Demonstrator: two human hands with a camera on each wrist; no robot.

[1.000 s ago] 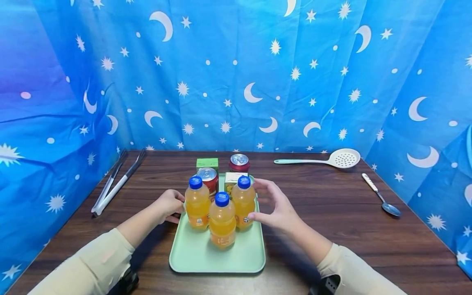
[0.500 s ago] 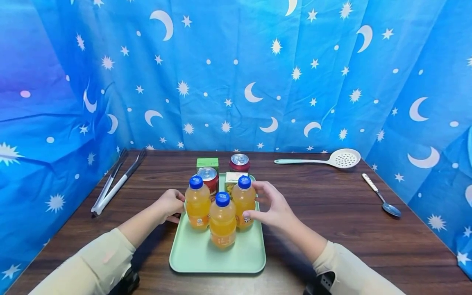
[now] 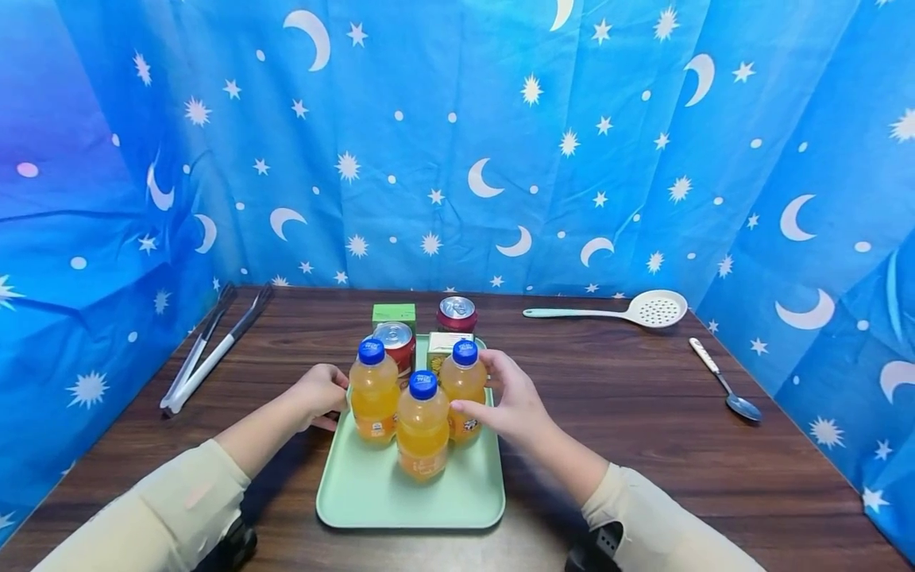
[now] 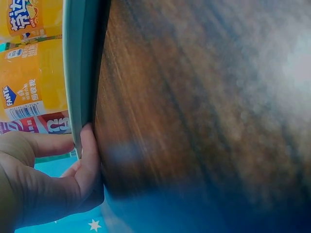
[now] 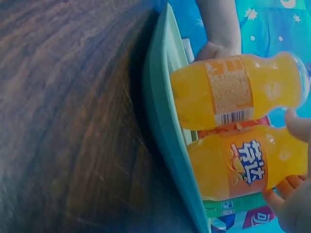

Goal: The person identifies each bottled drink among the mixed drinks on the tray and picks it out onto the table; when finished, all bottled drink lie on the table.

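Observation:
A light green tray (image 3: 407, 508) carries three orange soda bottles with blue caps. My left hand (image 3: 319, 397) pinches the tray's left rim, with thumb and finger on either side of it in the left wrist view. My right hand (image 3: 518, 401) holds the right orange soda bottle (image 3: 465, 385), its thumb in front and its fingers behind. The front bottle (image 3: 422, 433) and the left bottle (image 3: 375, 397) stand upright beside it. Behind them are a red can (image 3: 396, 342) and a carton with a pale top (image 3: 446, 343), both partly hidden.
A green box (image 3: 393, 315) and a dark red can (image 3: 457, 313) stand behind. Tongs (image 3: 214, 357) lie at the left, a slotted spoon (image 3: 654, 308) at the back right and a spoon (image 3: 736, 397) at the right. A starry blue cloth (image 3: 429, 143) surrounds the table.
My right thumb and hand have moved left, closing in around the right bottle. My left hand stays at the tray rim. The head view has shifted slightly.

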